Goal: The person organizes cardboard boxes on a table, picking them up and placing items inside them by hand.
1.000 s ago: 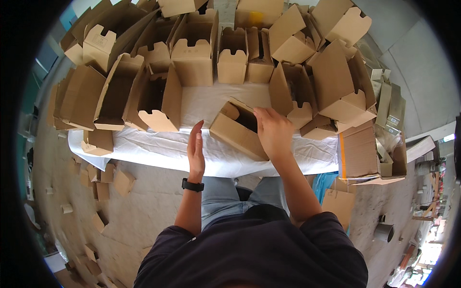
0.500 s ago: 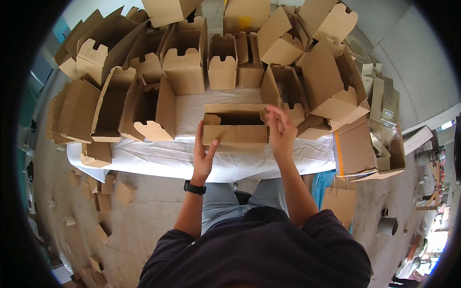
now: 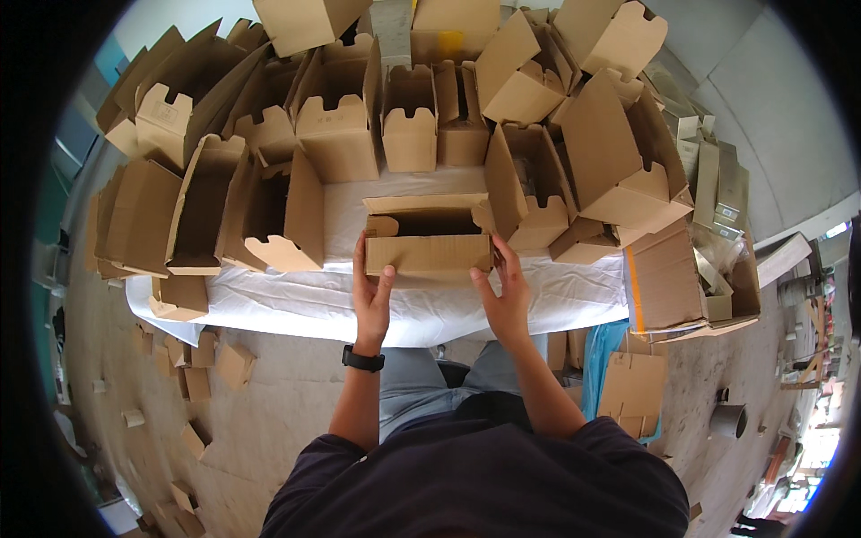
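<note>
A long brown cardboard box with an open top is between my hands at the front of the white-covered table. My left hand grips its left end, thumb on the front wall and fingers along the side. At the opposite end, my right hand holds the box the same way, thumb in front and fingers behind the corner. Small end flaps stand inside the opening, and the raised back flap runs along the far edge. The box's interior is dark, so its contents cannot be made out.
Open cardboard boxes crowd the table: a tall one behind, one at left, one at right. A large carton holding smaller boxes stands at the right end. Small boxes lie on the floor at left.
My right hand has come down from the box's top right flap to grip its right end. The box has shifted slightly left in view, with my left hand still on it.
</note>
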`<state>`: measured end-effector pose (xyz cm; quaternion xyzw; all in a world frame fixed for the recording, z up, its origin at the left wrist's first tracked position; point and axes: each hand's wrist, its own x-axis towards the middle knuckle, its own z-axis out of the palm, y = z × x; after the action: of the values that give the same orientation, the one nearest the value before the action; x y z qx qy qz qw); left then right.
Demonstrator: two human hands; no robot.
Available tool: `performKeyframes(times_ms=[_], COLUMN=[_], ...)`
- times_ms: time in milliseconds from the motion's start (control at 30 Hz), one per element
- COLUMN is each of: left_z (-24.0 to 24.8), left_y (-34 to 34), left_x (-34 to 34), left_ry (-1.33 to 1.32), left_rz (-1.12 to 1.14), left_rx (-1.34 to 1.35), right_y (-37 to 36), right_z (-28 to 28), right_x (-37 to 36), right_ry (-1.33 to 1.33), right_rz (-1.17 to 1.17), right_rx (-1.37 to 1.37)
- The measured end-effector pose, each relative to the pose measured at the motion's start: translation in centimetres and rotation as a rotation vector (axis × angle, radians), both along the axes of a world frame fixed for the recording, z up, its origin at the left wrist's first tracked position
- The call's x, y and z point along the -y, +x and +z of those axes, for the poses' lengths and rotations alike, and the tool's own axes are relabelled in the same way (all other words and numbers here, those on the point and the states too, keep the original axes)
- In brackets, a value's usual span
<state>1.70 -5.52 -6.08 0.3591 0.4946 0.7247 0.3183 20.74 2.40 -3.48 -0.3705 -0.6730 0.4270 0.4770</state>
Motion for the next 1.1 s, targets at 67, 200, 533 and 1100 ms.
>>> performKeyframes(times_ms=[67,200,533,1100], left_z=[-0.5,0.4,-0.9,0.4], left_y=[-0.7,-0.6,-2.9,-3.5], left_x=[0.0,0.3,1.1,1.9], left_ry=[0.001,0.033,0.121,-0.051], left_rz=[-0.018,-0.019,-0.002,-0.051], left_rx=[-0.020,0.015,-0.218,-0.389], right_y=[-0.2,0.0,1.9,-2.7], right_z=[-0.2,-1.0,-0.3,5.8], right_x=[0.0,-0.3,-1.0,-4.2], right_ry=[0.005,-0.002,-0.390,0.834], right_rz=[-0.011,-0.027,0.190,0.294], right_rx=[0.039,0.058,-0.308,0.872])
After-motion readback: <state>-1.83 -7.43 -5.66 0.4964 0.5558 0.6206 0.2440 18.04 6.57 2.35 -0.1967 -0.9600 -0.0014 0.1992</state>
